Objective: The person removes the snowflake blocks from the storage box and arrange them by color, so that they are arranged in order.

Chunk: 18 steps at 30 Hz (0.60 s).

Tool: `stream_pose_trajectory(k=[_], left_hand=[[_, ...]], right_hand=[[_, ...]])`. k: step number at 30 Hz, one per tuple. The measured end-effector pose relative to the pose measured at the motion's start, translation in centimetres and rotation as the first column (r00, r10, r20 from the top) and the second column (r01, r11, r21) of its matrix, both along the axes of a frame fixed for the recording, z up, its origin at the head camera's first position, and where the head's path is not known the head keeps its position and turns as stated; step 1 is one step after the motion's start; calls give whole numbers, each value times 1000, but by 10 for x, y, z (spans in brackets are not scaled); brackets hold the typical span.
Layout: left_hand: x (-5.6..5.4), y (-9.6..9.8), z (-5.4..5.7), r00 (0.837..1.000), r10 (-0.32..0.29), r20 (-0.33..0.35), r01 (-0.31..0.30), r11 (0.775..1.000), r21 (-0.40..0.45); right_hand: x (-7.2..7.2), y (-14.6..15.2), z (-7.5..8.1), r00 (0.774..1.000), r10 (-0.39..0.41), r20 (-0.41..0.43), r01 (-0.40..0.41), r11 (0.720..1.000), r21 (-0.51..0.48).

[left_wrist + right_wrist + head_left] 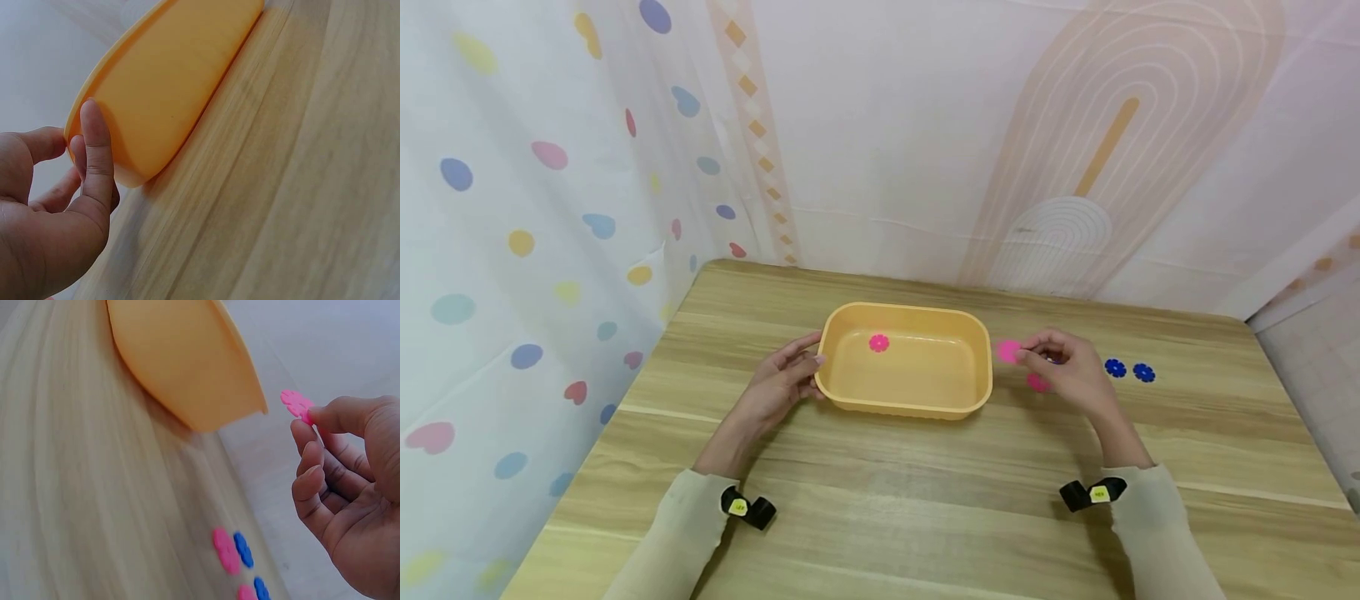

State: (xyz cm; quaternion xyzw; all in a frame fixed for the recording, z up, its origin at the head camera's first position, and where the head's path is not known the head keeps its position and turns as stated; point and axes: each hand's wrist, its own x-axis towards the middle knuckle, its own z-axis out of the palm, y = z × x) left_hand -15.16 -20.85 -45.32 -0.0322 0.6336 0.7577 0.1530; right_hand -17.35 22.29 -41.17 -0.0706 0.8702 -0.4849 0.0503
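A yellow-orange plastic bin (904, 398) stands on the wooden table, with one pink flower-shaped disc (878, 343) lying inside. My left hand (777, 382) grips the bin's left end, thumb at the rim and fingers against the outer wall, as the left wrist view (59, 219) shows. Just off the bin's right end, my right hand (1075, 375) pinches another pink flower-shaped disc (296, 405) between thumb and fingertips, raised above the table. Beneath that hand lies a pink disc (1037, 382), partly covered by it.
Two blue flower discs (1116, 367) lie on the table right of my right hand. The right wrist view has pink discs (225, 550) beside blue ones (244, 550). A patterned curtain (895, 167) hangs behind the wooden table (910, 508).
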Motion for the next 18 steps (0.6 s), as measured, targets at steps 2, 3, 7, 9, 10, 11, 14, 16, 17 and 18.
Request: stream_pose_trajectory(k=[2,3,7,9,10,11,14,16,17,18], left_hand=[[0,0,0,1000,3,2,-3,1000,3],[0,0,0,1000,3,3,-3,1000,4],[0,0,-1,1000,6,6,-6,1000,6],[0,0,-1,1000,3,4,-3,1000,5],[0,0,-1,1000,3,3,-3,1000,5],[0,0,-1,1000,2,0,-2,1000,6],[0,0,-1,1000,-2,-7,2,1000,9],[0,0,-1,1000,0,-7,0,1000,12],[0,0,0,1000,0,-6,0,1000,12],[0,0,0,1000,3,-5,-3,1000,11]], right_hand=[[2,7,-2,1000,-13,-9,13,1000,19],[2,11,-3,1000,-20,-9,20,1000,24],[7,26,-5,998,-62,-5,62,997,53],[9,33,-6,996,-84,5,84,994,65],[10,37,-6,996,-94,8,93,993,72],[11,42,-7,995,-99,9,98,992,74],[13,54,-10,994,-110,11,109,992,63],[14,62,-12,993,-117,7,116,992,56],[15,66,-13,993,-121,5,121,991,54],[15,69,-14,992,-127,3,127,990,55]])
